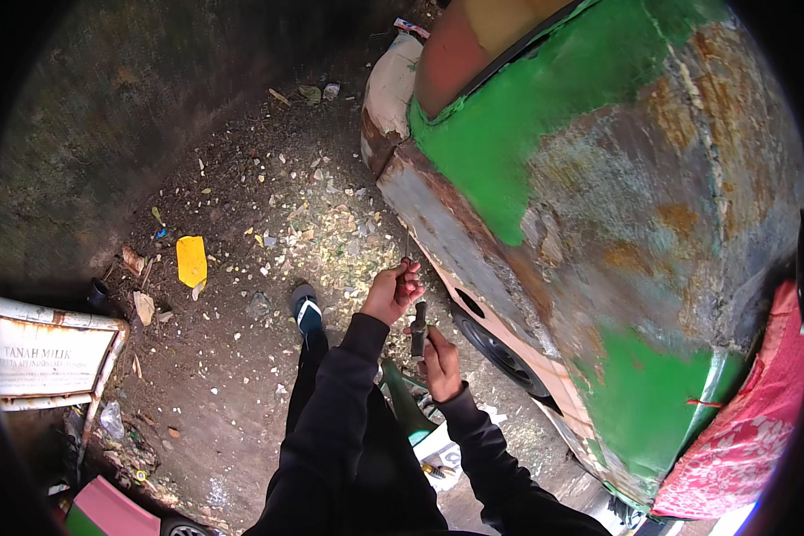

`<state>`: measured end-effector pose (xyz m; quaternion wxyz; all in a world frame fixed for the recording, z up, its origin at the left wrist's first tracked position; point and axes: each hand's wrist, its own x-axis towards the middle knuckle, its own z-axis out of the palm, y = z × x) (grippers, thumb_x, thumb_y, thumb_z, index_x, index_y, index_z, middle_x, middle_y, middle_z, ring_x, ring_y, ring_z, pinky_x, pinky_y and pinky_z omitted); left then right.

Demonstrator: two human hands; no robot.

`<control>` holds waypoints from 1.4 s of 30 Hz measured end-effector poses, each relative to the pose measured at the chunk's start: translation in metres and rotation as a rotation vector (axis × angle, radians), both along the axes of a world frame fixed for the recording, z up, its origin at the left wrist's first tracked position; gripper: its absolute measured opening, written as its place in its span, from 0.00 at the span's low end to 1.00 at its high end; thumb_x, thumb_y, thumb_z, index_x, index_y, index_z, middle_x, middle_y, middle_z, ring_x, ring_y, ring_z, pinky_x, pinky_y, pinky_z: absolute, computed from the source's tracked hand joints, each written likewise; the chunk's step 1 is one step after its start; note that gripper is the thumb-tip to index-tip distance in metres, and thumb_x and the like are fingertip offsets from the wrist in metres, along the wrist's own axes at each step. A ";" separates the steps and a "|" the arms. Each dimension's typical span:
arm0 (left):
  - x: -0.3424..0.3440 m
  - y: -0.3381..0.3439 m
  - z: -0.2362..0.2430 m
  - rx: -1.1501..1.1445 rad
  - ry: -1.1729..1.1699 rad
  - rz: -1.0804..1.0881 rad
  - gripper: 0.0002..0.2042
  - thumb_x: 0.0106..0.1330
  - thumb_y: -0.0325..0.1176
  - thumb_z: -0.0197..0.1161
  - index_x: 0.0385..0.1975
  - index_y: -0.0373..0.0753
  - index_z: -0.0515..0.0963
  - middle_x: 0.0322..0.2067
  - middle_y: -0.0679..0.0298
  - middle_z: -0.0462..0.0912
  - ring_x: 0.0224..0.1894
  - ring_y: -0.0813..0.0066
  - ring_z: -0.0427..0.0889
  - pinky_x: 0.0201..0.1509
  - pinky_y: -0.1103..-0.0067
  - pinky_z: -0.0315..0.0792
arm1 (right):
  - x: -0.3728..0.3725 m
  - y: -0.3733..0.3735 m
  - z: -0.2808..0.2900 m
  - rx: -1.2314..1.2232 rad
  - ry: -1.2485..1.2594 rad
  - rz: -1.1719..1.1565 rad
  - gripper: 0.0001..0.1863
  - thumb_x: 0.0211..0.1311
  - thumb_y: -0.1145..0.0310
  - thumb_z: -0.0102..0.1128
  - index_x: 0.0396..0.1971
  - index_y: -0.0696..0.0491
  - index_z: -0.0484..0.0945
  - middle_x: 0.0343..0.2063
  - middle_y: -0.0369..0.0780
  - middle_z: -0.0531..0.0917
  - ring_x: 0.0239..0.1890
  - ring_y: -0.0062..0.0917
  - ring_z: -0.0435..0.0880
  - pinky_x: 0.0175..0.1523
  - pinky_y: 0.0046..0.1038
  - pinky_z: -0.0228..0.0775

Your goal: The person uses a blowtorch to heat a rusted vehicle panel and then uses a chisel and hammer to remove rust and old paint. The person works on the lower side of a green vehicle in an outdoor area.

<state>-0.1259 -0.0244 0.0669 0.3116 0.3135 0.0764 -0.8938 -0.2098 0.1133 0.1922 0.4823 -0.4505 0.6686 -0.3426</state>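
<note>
My left hand (393,295) pinches a thin metal piece (407,239), like a nail or wire, pointing up beside the car's lower edge; its exact kind is too small to tell. Just below, my right hand (439,362) grips a hammer-like tool (418,330), its dark metal head near my left fingertips. Both hands are in front of an old car body (634,205) on the right, with patchy green paint, rust, bare metal, a pale pink lower panel and a dark wheel (500,355).
A yellow scrap (191,261) and rubble lie on the dirt ground (223,357). A rusty white sign (45,326) stands left, above a pink-and-green car part (116,509). Red patterned cloth (732,429) covers the car's lower right. A green object (402,406) lies below my hands.
</note>
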 end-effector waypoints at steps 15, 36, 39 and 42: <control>-0.003 0.003 0.035 -0.051 -0.042 -0.049 0.05 0.74 0.32 0.47 0.42 0.42 0.69 0.26 0.69 0.72 0.25 0.80 0.73 0.48 0.65 0.79 | 0.007 -0.020 0.020 -0.121 -0.007 0.035 0.12 0.67 0.71 0.45 0.43 0.61 0.73 0.21 0.49 0.74 0.21 0.41 0.74 0.30 0.36 0.63; -0.023 -0.006 0.040 -0.067 0.036 0.011 0.06 0.73 0.28 0.44 0.35 0.37 0.67 0.25 0.59 0.76 0.27 0.67 0.80 0.49 0.57 0.82 | -0.006 -0.008 0.018 -0.155 0.059 -0.076 0.20 0.63 0.59 0.41 0.42 0.58 0.77 0.17 0.32 0.71 0.17 0.14 0.66 0.23 0.20 0.55; -0.023 -0.007 0.042 -0.055 0.028 0.008 0.06 0.73 0.28 0.44 0.34 0.36 0.67 0.25 0.58 0.76 0.26 0.66 0.80 0.48 0.57 0.82 | -0.004 -0.018 0.037 -0.137 -0.008 -0.073 0.21 0.63 0.57 0.41 0.41 0.58 0.77 0.16 0.30 0.68 0.16 0.12 0.63 0.23 0.20 0.53; -0.022 -0.005 0.040 -0.061 0.023 0.002 0.06 0.73 0.29 0.45 0.34 0.36 0.67 0.24 0.58 0.76 0.26 0.65 0.81 0.47 0.56 0.83 | -0.004 -0.018 0.041 -0.119 -0.009 -0.078 0.21 0.63 0.57 0.40 0.40 0.59 0.77 0.15 0.30 0.67 0.15 0.11 0.62 0.22 0.19 0.52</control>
